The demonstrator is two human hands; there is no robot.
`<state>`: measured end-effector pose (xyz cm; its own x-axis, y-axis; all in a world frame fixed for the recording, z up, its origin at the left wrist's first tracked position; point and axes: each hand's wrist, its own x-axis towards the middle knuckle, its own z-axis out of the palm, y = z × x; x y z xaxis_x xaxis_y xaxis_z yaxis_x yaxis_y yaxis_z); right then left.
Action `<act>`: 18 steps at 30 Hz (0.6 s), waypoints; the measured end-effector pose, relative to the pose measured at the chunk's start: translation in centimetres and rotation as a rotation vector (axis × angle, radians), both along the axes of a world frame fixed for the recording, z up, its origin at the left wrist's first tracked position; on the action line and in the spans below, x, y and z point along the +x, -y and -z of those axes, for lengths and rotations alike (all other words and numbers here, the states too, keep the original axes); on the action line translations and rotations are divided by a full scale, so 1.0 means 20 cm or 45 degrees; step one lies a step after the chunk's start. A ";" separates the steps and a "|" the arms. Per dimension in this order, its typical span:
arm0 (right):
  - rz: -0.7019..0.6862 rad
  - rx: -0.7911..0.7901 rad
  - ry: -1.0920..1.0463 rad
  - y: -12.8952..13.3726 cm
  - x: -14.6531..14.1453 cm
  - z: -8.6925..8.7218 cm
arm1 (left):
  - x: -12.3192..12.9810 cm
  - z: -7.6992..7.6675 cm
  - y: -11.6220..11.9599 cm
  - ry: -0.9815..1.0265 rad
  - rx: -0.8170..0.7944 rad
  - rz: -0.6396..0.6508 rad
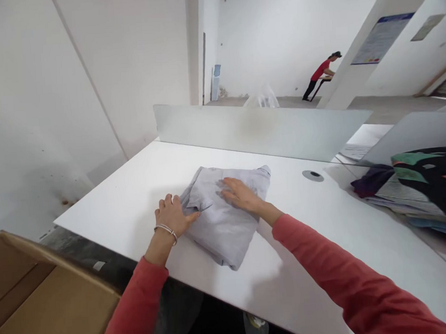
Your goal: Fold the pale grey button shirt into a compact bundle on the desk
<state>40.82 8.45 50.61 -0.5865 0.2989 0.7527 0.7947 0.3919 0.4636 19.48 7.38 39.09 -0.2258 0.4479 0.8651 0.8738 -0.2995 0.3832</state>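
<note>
While palm-down, both hands (242, 195) on folded shirt (220, 220)

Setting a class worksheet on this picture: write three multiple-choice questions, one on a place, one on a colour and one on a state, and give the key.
1. Where is the cardboard box in relation to the white table?
A. On top of it
B. Off its edge, at lower left
C. Behind its far edge

2. What colour are the person's sleeves?
A. Blue
B. Red
C. Grey

3. What state is the light grey garment in?
A. Folded flat on the table
B. Hanging off the table edge
C. Crumpled inside the box

Key:
1. B: the box shows at lower left, beyond the table edge.
2. B: both arms are red up from the wrists.
3. A: it lies in flat layers, with the left hand and right hand on it.
</note>
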 end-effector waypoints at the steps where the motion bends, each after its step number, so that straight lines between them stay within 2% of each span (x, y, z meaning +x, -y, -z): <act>1: -0.034 0.017 -0.155 0.06 0.04 0.00 | 0.00 -0.03 0.00 -0.009 -0.073 0.008; 3: -0.050 0.002 -0.470 0.18 0.17 0.04 | -0.01 -0.06 -0.01 -0.032 -0.209 0.044; 5: -0.002 -0.078 -0.703 0.28 0.33 0.11 | -0.02 -0.07 -0.04 -0.075 -0.272 0.074; 8: 0.036 -0.262 -0.904 0.34 0.54 0.27 | -0.01 -0.07 -0.06 -0.161 -0.226 0.046; 10: -0.005 -0.400 -0.967 0.35 0.62 0.38 | 0.01 -0.07 -0.06 -0.170 -0.191 0.044; 13: -0.091 -0.567 -0.981 0.37 0.61 0.48 | 0.04 -0.07 -0.07 0.018 -0.181 0.212; 15: -0.160 -0.664 -0.983 0.37 0.55 0.51 | 0.05 -0.07 -0.08 0.240 -0.189 0.362; 18: -0.291 -0.780 -1.001 0.36 0.43 0.52 | 0.07 -0.04 -0.08 0.489 -0.221 0.488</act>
<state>49.44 1.16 40.21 -0.0834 0.7047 0.7046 0.6641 0.5665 -0.4879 20.93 9.00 39.87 -0.3028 0.6879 0.6596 0.5033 -0.4723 0.7236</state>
